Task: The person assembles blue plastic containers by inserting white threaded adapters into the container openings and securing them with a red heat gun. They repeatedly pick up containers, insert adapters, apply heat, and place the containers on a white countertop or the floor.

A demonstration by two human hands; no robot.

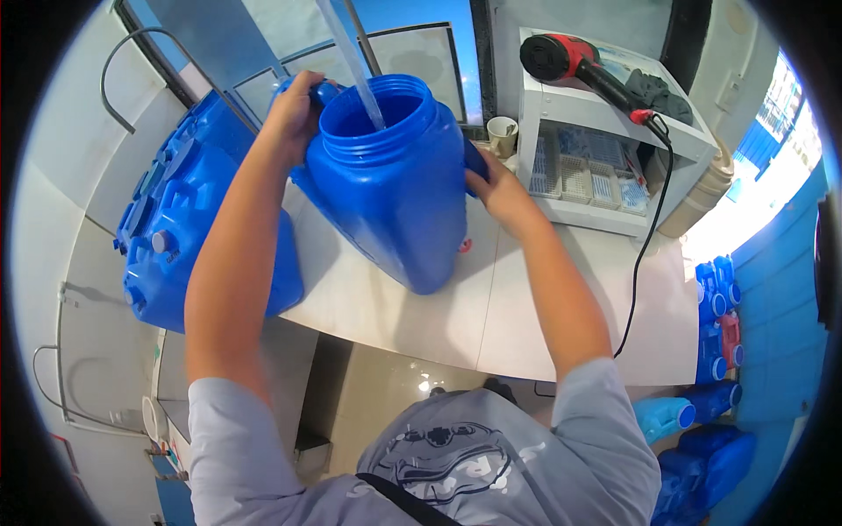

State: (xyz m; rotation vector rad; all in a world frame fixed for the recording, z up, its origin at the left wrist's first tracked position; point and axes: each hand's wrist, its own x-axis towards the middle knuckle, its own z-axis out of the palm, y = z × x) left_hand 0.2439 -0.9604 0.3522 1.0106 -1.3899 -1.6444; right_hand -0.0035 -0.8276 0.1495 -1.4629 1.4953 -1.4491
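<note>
We are standing at the counter (465, 320), and the jug (395, 219) is sitting between our two hands, its open mouth (403, 110) facing up. Our left hand (296, 112) is gripping a rounded blue part (326, 91) beside the mouth; we are not managing to tell whether it belongs to the jug. Our right hand (504, 197) is closing around the handle (474, 167) on the opposite side. A clear stream (353, 61), seemingly water, is running into the mouth between our hands, so we are probably filling or rinsing. The next move seems to be calling for a steady grip, the mouth staying under the stream.

Just beyond our right hand, a mug (500, 136) is standing near the shelf (588, 215), which is limiting room on that side. Trays (574, 180) are filling its lower level; a heat gun (583, 66) and a cloth (662, 96) are lying on top, the cord (671, 158) hanging right of our right forearm. Blue jugs (189, 219) are crowding our left forearm. Well right of our right hand, far jugs (710, 351) are standing by the wall (789, 289).
</note>
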